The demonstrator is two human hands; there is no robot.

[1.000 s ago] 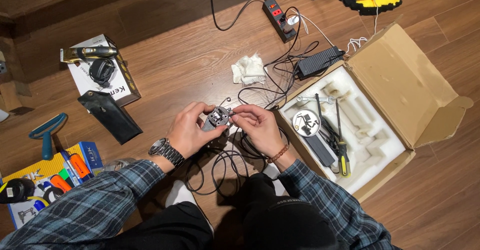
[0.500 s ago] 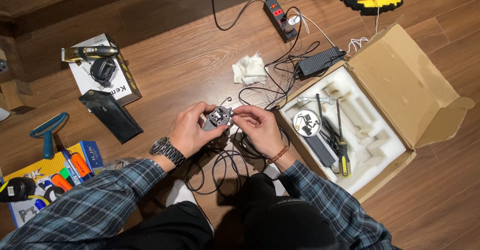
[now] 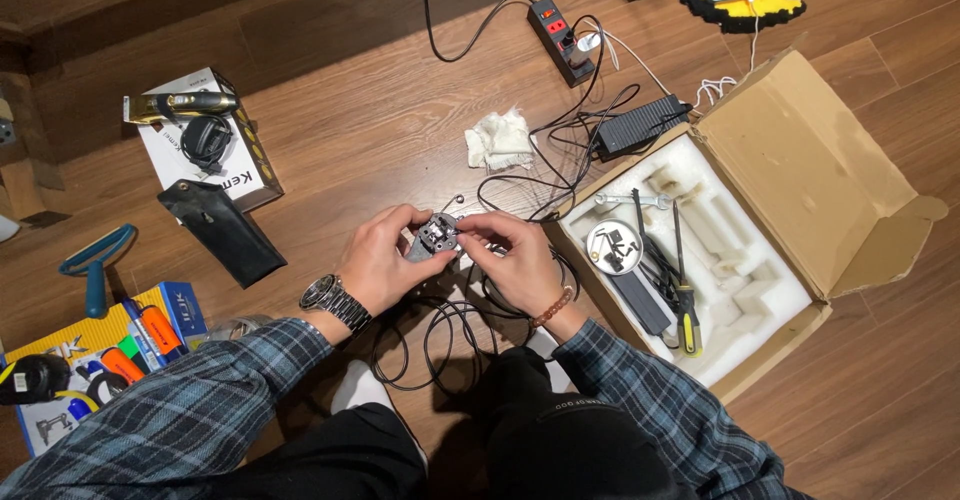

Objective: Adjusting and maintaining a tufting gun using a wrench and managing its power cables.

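Change: almost nothing is moving since the earlier frames; both hands are staying together in the middle of the frame, still holding the same small part.
Left hand: the left hand [image 3: 378, 263] is curling around the small grey part [image 3: 436, 237] from the left side, holding it up over the floor.
Right hand: the right hand [image 3: 516, 257] is pinching the same part from the right, with fingertips [image 3: 470, 228] pressing on its top edge.
Small part: it is sitting between the two hands, near the center of the frame, with a thin wire poking up from it.
Cords: black cords [image 3: 440, 335] are looping on the wooden floor [image 3: 350, 130] just below the hands.
Box: an open cardboard box [image 3: 800, 160] is lying at the right of the frame, with white foam and a screwdriver [image 3: 683, 295] inside.
Cloth: a white rag [image 3: 500, 140] is lying above the hands.
Power strip: a black power strip [image 3: 560, 28] is lying near the top.
Pouch: a black pouch [image 3: 222, 230] is lying at the left.
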